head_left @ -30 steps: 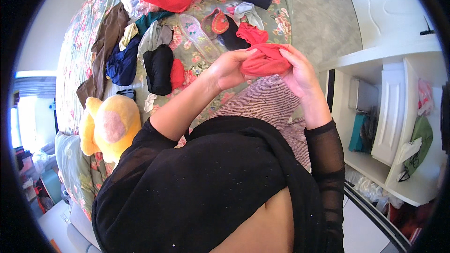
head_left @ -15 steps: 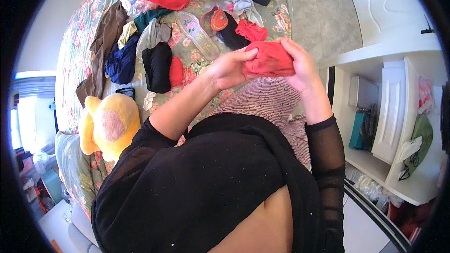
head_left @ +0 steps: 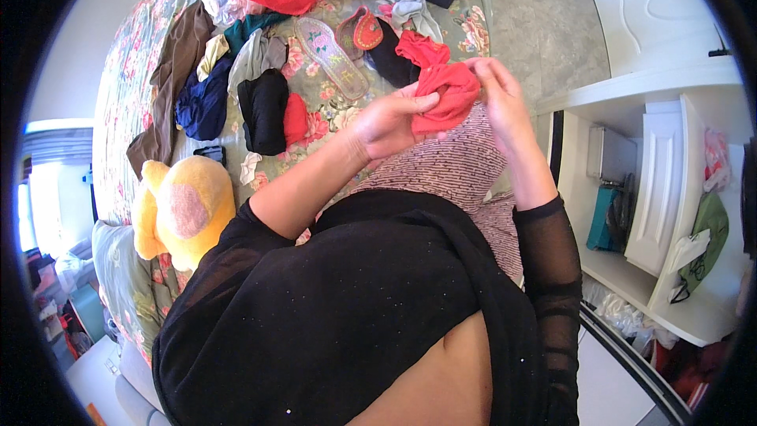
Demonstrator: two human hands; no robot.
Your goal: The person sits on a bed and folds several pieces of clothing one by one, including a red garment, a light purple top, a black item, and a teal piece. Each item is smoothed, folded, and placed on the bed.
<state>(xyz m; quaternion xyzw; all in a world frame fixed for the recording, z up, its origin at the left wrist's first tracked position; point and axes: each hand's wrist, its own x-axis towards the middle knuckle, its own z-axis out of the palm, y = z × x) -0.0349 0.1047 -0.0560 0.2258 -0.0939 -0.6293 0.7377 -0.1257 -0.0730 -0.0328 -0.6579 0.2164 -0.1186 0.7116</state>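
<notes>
A bunched red cloth garment (head_left: 448, 101) is held up over my lap; its exact kind does not show. My left hand (head_left: 386, 122) grips it from the left, thumb laid on top and fingers beneath. At the garment's upper right edge, the thumb and fingers of my right hand (head_left: 505, 102) pinch the fabric. Just beyond lies another crumpled red cloth (head_left: 423, 47) on the bed, beside a black piece (head_left: 392, 59) and a rolled red item with a decorated flap (head_left: 367, 31).
Rumpled clothes cover the flowered bed (head_left: 473, 28): a navy bundle (head_left: 201, 104), a black roll (head_left: 264, 114) and brown trousers (head_left: 169, 71). Also there are embroidered insoles (head_left: 331, 55) and a yellow plush toy (head_left: 189, 209). A white shelf unit (head_left: 615, 268) stands at the right.
The red garment has gone from a flat folded shape to a rounder, twisted bunch. My right hand has shifted from its side to its upper edge.
</notes>
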